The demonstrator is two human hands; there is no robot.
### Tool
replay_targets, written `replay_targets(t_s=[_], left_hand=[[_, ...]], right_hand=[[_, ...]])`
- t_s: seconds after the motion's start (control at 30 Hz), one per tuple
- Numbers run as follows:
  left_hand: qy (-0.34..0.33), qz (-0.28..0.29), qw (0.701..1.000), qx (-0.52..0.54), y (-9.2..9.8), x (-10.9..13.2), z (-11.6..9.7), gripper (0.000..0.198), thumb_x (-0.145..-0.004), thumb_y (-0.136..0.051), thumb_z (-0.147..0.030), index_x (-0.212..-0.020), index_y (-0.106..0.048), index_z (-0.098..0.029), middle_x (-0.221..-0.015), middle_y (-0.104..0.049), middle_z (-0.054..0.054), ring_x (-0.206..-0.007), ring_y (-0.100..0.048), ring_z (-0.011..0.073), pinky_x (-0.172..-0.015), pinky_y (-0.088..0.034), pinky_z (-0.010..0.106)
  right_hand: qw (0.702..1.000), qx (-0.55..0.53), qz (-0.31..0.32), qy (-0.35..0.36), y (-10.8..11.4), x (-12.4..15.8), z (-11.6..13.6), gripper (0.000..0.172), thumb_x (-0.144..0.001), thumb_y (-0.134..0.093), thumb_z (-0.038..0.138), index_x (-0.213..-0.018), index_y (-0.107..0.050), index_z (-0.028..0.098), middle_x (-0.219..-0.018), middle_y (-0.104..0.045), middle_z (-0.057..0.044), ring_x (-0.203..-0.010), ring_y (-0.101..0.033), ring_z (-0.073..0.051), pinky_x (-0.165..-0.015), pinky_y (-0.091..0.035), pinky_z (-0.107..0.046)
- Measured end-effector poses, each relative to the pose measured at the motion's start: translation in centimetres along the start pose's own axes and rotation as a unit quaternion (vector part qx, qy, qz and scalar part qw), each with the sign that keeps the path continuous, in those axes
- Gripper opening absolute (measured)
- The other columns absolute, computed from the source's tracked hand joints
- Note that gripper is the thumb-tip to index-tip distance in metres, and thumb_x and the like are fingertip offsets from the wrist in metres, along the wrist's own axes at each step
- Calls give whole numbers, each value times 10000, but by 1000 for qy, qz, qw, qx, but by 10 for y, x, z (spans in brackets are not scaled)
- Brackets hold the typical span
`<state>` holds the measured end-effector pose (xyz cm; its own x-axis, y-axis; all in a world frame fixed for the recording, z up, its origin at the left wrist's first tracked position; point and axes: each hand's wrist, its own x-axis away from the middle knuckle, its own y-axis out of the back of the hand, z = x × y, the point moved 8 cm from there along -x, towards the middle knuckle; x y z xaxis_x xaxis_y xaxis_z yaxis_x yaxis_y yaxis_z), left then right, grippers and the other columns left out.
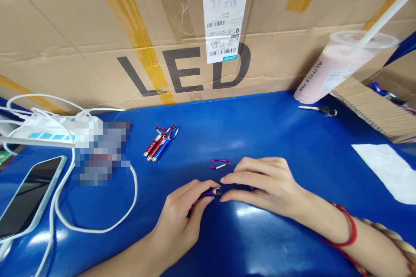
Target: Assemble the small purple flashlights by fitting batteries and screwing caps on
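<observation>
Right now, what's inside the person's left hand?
The left hand grips a purple-blue tube; its silvery end pokes out towards the right hand. Curled fingers cover the rest, so I can't see its other end.

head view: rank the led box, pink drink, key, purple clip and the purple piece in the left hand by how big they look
1. LED box
2. Pink drink
3. Key
4. Purple clip
Unranked: purple piece, partly covered by the left hand.
</observation>
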<state>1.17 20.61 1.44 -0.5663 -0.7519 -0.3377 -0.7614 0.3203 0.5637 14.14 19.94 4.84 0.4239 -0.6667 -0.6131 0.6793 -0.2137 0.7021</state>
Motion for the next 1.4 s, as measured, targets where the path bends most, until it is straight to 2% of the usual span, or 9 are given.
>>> replay_targets(t_s=[0.17, 0.37, 0.5, 0.63, 0.87, 0.97, 1.07, 1.23, 1.4], left_hand=[[-7, 12, 1000, -9, 0, 2, -1, 224, -896, -417, -83, -1052, -537, -191, -784, -612, 25, -664, -567, 123, -604, -452, 217], [-7, 33, 999, -19, -4, 1, 1, 216, -909, -386, -105, -1063, -528, -161, -741, -587, 30, -613, -514, 126, -570, -421, 232], [-7, 77, 997, -10, -10, -1, 0, 210, -911, -367, -109, -1034, -533, -146, -764, -606, 43, -626, -512, 136, -602, -434, 257], [2, 104, 995, -8, -14, 0, -1, 196, -912, -370, -111, -1003, -535, -166, -794, -615, 36, -676, -547, 141, -642, -452, 262], [15, 69, 996, 50, -14, 3, 7, 117, -887, -412, -81, -896, -442, -193, -820, -602, 24, -728, -584, 129, -639, -473, 237], [11, 65, 996, 56, -14, 3, 8, 129, -883, -418, -73, -845, -430, -196, -797, -597, 20, -704, -578, 122, -625, -472, 232], [10, 64, 996, 56, -14, 1, 7, 138, -878, -431, -67, -818, -443, -191, -780, -607, 20, -675, -579, 116, -610, -473, 225], [10, 41, 996, 80, -10, 0, 7, 139, -862, -464, -50, -879, -509, -180, -819, -641, 35, -742, -625, 125, -648, -504, 217], [6, 26, 999, 33, -5, 0, 6, 145, -852, -505, -63, -912, -547, -188, -836, -664, 24, -729, -628, 123, -668, -494, 229]], right_hand=[[998, 18, 12, 61, -2, 3, 7, 114, -859, -588, 267, -914, -682, 231, -767, -617, 32, -503, -474, -29, -464, -356, -185], [998, 17, 33, 55, -7, 5, 6, 164, -892, -522, 181, -876, -668, 256, -757, -609, 51, -503, -464, -27, -456, -334, -190], [998, -5, 43, 41, -8, 5, 4, 180, -884, -532, 181, -806, -672, 262, -765, -599, 44, -507, -459, -35, -469, -338, -191], [995, -77, 70, -13, -13, 5, -3, 207, -895, -523, 224, -779, -690, 261, -793, -585, 30, -510, -473, -28, -492, -355, -178], [984, -139, 54, -96, -18, 4, -11, 170, -839, -602, 246, -708, -712, 235, -726, -601, 31, -519, -528, -32, -463, -363, -158], [967, -180, 65, -170, -27, 8, -21, 74, -731, -712, 233, -657, -713, 241, -683, -589, 42, -514, -507, -42, -468, -367, -162], [945, -211, 90, -233, -36, 13, -28, 71, -653, -766, 220, -619, -704, 231, -645, -566, 51, -477, -457, -38, -436, -340, -161], [915, -248, 106, -302, -41, 18, -32, 69, -671, -740, 194, -615, -702, 210, -640, -545, 39, -450, -435, -36, -413, -334, -165], [899, -270, 116, -323, -44, 21, -32, 65, -662, -743, 190, -613, -702, 204, -631, -533, 37, -450, -436, -38, -410, -341, -165]])
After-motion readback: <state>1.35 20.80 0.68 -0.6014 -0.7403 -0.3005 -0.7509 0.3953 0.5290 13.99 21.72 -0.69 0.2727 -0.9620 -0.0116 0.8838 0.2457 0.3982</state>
